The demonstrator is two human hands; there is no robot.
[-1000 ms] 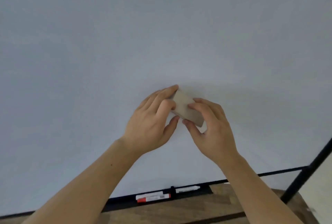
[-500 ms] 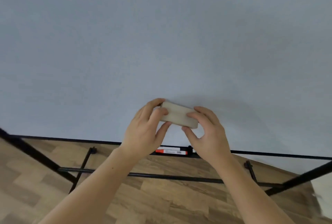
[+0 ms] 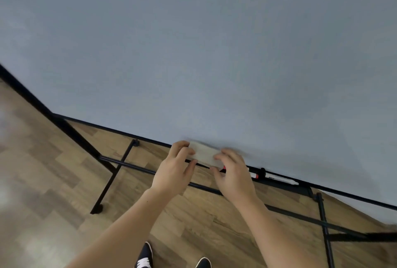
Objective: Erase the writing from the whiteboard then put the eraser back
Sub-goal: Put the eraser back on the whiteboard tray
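Note:
The whiteboard (image 3: pixel 204 52) fills the upper view and shows no writing. A pale beige rectangular eraser (image 3: pixel 204 153) lies against the board's bottom edge, just above the black marker tray (image 3: pixel 279 181). My left hand (image 3: pixel 175 170) grips the eraser's left end and my right hand (image 3: pixel 233 173) grips its right end. A red-and-white marker (image 3: pixel 253 174) lies in the tray, partly hidden behind my right hand, and a white marker (image 3: pixel 281 180) lies further right.
The board stands on a black metal frame with a cross bar (image 3: pixel 129 163) and legs (image 3: pixel 107 186) over a wooden floor (image 3: pixel 53 181). My dark shoes (image 3: pixel 146 257) show at the bottom edge.
Both hands have carried the eraser down the board to its bottom edge by the tray. The view has tilted down, so the floor, frame legs and shoes now show.

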